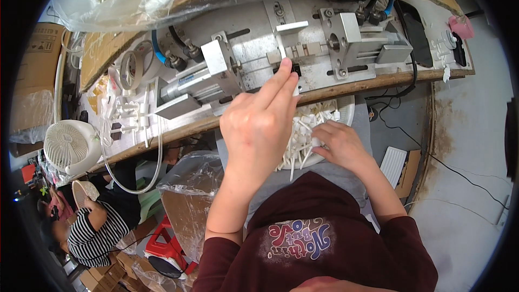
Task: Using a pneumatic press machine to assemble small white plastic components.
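Note:
My left hand (254, 124) reaches over the bench edge to the metal clamping fixture. Its index and middle fingers are pressed together, their tips at the lower end of a white T-shaped plastic part (282, 43) in the fixture's middle. The thumb is hidden below the hand, and a bit of white plastic shows under the fingers. My right hand (343, 145) is over a white basket (348, 111) filled with white plastic parts (294, 146). Its fingers and thumb are closed round one small white piece (316, 141).
Two metal cylinder blocks (219, 65) (348, 38) flank the fixture. A black phone (413, 32) lies at right. Left stand a tape roll (131, 70), more white parts and a white fan (72, 146). Plastic-covered cardboard overhangs the back. Another person in stripes (94, 232) sits lower left, near a red stool (167, 249).

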`<move>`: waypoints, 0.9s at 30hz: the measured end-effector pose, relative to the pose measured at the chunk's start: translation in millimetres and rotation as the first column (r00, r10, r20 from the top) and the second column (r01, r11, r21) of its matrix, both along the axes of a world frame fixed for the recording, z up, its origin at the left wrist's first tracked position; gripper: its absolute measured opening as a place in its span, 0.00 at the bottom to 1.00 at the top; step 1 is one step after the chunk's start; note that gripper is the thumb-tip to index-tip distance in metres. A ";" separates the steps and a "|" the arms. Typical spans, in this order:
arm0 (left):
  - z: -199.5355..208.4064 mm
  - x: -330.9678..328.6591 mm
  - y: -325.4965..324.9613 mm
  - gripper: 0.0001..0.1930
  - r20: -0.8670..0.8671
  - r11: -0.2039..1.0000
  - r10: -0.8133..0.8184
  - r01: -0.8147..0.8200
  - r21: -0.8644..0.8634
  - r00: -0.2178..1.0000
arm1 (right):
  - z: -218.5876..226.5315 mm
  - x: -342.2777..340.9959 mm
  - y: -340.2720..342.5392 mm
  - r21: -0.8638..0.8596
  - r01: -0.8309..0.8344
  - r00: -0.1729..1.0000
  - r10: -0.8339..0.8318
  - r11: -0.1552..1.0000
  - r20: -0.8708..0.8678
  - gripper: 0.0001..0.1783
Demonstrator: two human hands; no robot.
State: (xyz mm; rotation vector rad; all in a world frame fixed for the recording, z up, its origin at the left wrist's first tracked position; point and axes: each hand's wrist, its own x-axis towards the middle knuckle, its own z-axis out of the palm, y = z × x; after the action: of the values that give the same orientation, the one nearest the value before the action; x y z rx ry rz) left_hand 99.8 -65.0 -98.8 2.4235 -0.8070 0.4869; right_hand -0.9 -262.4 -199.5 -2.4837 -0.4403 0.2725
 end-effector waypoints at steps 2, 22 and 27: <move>-0.7 4.6 6.7 0.11 0.081 0.990 -0.078 0.087 -0.115 0.994 | -5.1 -4.8 0.4 0.038 0.053 0.998 -0.054 0.998 0.025 0.23; -226.2 -61.8 105.3 0.25 -0.756 0.749 0.393 -0.659 -0.067 0.524 | -106.2 -5.0 80.5 -0.160 -0.543 0.656 0.536 0.824 0.531 0.15; -237.2 -61.5 111.1 0.22 -0.642 0.815 0.441 -0.580 -0.007 0.628 | -114.5 30.6 75.8 -0.175 -0.479 0.648 0.481 0.860 0.590 0.10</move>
State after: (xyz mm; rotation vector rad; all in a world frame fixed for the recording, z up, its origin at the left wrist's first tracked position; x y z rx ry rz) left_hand 38.4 46.1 -336.0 2.3466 0.2397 -0.0541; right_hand 29.7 -186.6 -314.0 -2.3589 -1.3911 -0.3714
